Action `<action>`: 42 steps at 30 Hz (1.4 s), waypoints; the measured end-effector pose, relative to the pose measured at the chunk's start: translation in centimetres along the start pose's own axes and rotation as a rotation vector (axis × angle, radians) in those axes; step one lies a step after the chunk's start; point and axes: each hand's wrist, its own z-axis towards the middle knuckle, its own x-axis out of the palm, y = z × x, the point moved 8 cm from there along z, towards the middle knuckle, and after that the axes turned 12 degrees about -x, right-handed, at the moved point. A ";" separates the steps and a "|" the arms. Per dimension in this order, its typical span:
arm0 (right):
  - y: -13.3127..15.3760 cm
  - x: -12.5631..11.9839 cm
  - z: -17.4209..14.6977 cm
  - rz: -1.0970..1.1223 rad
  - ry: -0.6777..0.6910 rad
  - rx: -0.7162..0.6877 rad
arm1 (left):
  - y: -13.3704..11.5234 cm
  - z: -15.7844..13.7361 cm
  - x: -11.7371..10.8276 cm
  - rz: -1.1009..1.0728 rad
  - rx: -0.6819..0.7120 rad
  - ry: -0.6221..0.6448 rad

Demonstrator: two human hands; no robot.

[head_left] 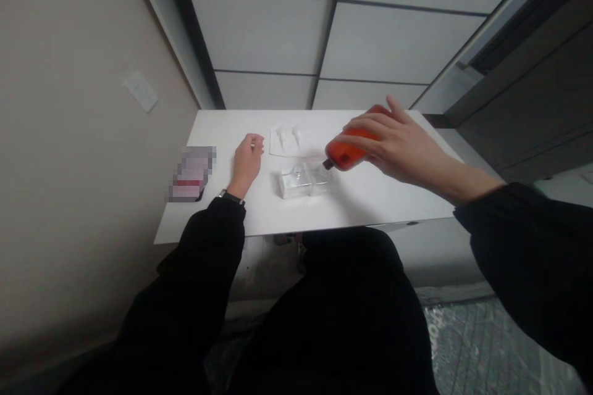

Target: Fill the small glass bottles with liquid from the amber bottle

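Observation:
My right hand (388,141) grips an orange-red bottle (346,149), tilted with its dark-tipped neck pointing down to the left. The neck is at the right end of a group of clear plastic containers (297,182) on the white table; whether it touches them I cannot tell. My left hand (249,157) rests on the table left of these containers, fingers curled in, and anything inside them is hidden. Beyond the containers, two white nozzle-like tops (297,133) lie on a white tissue (290,148).
A blurred-out, pinkish item (191,174) is at the left end of the white table (259,216). A beige wall with a socket plate (141,91) borders the left side. White panelled doors (273,31) stand behind the table, and my legs are below its front edge.

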 end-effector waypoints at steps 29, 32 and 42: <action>9.0 12.9 -11.1 0.831 -1.220 1.101 | -9.0 -7.6 3.8 0.351 0.425 0.564; 9.7 12.5 -10.9 0.811 -1.204 1.037 | -6.5 -7.3 1.9 0.250 0.306 0.507; 11.1 12.3 -7.3 0.841 -0.970 0.773 | -1.7 -8.7 1.0 0.056 -0.026 0.448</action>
